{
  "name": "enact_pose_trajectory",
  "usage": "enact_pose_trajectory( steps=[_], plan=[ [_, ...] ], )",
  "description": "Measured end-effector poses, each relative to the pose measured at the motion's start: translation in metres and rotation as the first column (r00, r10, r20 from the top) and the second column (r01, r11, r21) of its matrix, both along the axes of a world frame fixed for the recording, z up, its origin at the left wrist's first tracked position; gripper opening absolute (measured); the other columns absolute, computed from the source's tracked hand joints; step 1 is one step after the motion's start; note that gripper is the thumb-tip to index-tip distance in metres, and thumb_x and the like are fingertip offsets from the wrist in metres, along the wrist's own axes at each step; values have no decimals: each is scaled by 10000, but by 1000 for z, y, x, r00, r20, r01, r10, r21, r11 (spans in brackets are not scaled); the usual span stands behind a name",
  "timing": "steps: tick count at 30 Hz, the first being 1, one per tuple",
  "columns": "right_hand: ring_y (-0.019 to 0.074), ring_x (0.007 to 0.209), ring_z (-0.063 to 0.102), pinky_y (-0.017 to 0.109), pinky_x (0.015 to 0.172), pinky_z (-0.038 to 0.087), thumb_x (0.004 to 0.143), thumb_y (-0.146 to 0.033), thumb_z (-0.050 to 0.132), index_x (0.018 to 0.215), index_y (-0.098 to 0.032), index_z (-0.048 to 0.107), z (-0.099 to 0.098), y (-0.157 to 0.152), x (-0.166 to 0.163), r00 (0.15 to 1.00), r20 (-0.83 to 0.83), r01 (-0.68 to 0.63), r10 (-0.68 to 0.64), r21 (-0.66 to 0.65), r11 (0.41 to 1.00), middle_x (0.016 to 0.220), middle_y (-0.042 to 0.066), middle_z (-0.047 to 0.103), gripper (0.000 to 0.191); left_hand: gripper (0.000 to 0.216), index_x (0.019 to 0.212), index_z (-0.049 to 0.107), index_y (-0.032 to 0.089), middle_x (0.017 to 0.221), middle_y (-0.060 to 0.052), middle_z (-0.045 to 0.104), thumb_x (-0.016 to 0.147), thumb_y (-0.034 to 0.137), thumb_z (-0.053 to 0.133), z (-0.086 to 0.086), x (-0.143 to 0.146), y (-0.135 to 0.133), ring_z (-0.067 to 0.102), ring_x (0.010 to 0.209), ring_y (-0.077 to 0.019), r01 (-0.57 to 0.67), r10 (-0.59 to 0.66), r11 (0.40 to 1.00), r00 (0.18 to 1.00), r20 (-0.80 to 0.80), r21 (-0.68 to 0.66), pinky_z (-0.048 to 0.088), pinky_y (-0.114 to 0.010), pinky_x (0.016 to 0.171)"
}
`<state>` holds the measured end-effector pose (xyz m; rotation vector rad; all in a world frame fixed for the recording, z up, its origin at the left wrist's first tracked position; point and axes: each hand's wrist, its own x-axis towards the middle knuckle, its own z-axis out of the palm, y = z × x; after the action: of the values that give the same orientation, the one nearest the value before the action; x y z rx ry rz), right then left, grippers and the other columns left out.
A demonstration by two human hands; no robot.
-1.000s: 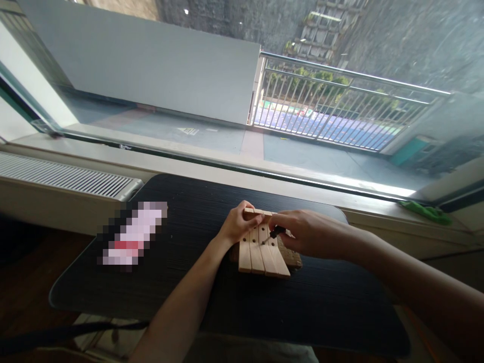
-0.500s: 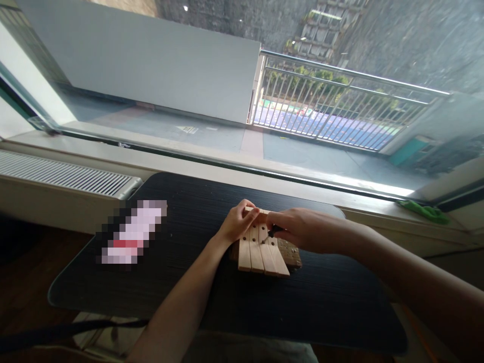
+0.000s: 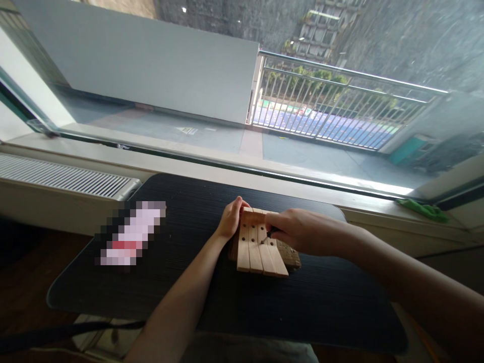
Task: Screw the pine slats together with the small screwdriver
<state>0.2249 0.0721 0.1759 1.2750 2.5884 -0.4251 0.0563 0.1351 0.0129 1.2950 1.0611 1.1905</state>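
A pale wooden piece of several side-by-side slats [image 3: 257,259] sits on the dark table, its slats fanning out toward me. Two rows of dark round spots, holes or screw heads, cross it. My left hand [image 3: 230,219] is closed around its far left edge, thumb pointing up, the other fingers partly hidden behind. My right hand [image 3: 289,229] grips a screwdriver [image 3: 269,234]; most of the handle is hidden in the fist. Its thin shaft slants down to one spot in the nearer row. Beneath the slats, a brown perforated block [image 3: 293,257] sticks out on the right.
The black table [image 3: 181,201] has rounded corners and stands against the window sill. A pixelated pink and white item [image 3: 132,232] lies at its left. A radiator [image 3: 68,174] is at the far left, and a green cloth [image 3: 423,209] rests on the sill at right.
My left thumb has lifted off the top of the wooden piece and now points up beside its edge. The right hand and screwdriver stay at the same spot.
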Motion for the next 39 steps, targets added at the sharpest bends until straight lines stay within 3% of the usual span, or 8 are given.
enact_pose_trajectory(
  steps=[12,21,30,39],
  plan=[
    [112,472,359,254,474,187,938,-280,455,1042,-227,636,-5,-3,-6,996,5,85,-86,72,994,590,-23,518,215,526,673,586,187,667,-35,607,933,541,298,-1,5,-2,577,683,-190,-112,128,984,985,-117,136,450,-307,662],
    [161,546,549,274,483,189,972,-332,402,1058,-214,657,1,-10,-17,973,121,184,-198,117,976,673,41,649,294,495,679,574,188,674,-25,603,943,502,297,-4,6,-2,569,693,-183,-108,130,980,984,-126,165,427,-295,666],
    [147,539,542,295,488,162,982,-275,421,1036,-200,626,-8,-10,-11,992,124,2,-27,195,981,678,23,656,226,454,675,554,196,663,-15,582,926,490,314,-3,6,-1,543,679,-182,-101,123,984,981,-151,144,396,-293,649],
    [142,512,515,286,476,175,995,-358,408,1019,-207,653,-7,-10,-14,974,129,158,-185,193,968,644,33,641,289,423,660,541,197,629,-8,570,919,463,340,-5,6,1,534,652,-177,-97,122,985,978,-171,145,385,-296,626]
  ],
)
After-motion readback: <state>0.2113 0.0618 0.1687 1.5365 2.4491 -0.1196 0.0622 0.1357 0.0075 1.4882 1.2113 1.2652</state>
